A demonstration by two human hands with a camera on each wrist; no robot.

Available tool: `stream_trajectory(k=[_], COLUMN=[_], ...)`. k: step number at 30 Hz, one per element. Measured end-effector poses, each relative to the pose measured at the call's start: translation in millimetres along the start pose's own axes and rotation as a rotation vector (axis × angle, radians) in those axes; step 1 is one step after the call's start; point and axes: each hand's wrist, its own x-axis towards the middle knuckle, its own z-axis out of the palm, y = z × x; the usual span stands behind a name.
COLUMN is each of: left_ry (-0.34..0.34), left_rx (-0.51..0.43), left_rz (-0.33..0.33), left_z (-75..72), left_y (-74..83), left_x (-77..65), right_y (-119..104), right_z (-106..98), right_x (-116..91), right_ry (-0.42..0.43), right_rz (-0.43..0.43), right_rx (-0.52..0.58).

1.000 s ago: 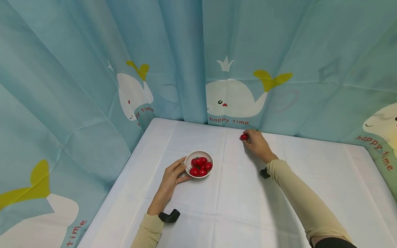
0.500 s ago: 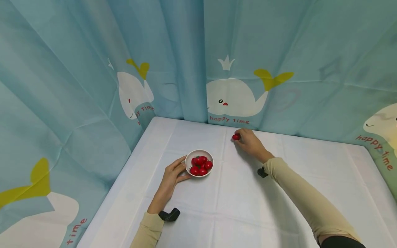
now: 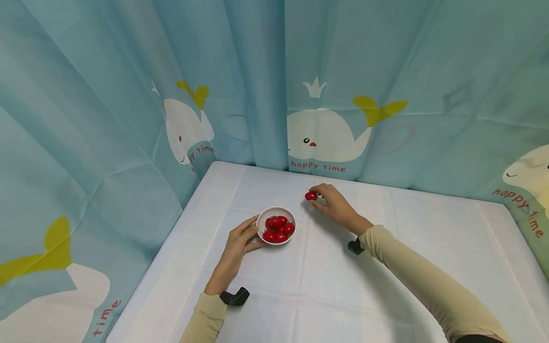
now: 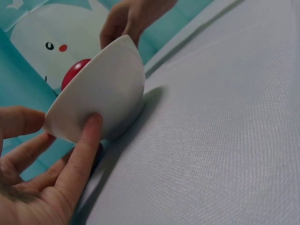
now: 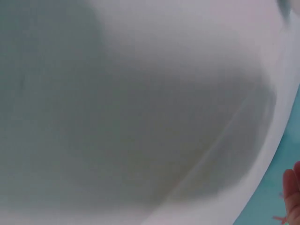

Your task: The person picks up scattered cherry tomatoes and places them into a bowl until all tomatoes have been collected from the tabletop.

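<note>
A small white bowl (image 3: 278, 211) stands on the table with several red cherry tomatoes (image 3: 280, 237) in it. My left hand (image 3: 235, 244) holds the bowl's left side between thumb and fingers. In the left wrist view the thumb presses the outer wall of the bowl (image 4: 108, 89), and a fingertip touches its rim. Beyond the bowl and to its right, my right hand (image 3: 336, 205) pinches a single cherry tomato (image 3: 310, 196) above the table. Only some fingertips (image 5: 291, 192) of that hand show in the right wrist view, and the tomato is out of sight there.
A white cloth covers the table (image 3: 326, 281). Along its back and left edges hangs a blue curtain (image 3: 249, 119) printed with whales. Black wrist mounts (image 3: 234, 297) sit on both forearms.
My right hand has carried the pinched tomato leftward and a little nearer, toward the bowl. The left hand and the bowl have stayed in place.
</note>
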Motion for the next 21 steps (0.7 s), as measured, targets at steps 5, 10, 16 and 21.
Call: stream_trajectory(k=[5, 10, 16, 21], left_ry=[0.010, 0.013, 0.014, 0.010], left_rx=[0.002, 0.002, 0.007, 0.011], left_rz=[-0.006, -0.007, -0.005, -0.001], left_z=[-0.6, -1.1, -0.3, -0.2], left_y=[-0.6, -1.0, -0.6, -0.5], left_x=[0.4, 0.5, -0.2, 0.0], right_y=[-15.7, -32.2, -49.7, -59.3], right_z=[5.0, 8.6, 12.7, 19.2], right_x=[-4.2, -7.9, -13.7, -18.6], right_ry=[0.003, 0.004, -0.010, -0.015], right_rz=[-0.033, -0.054, -0.068, -0.086], right_rx=[0.062, 0.129, 0.189, 0.199])
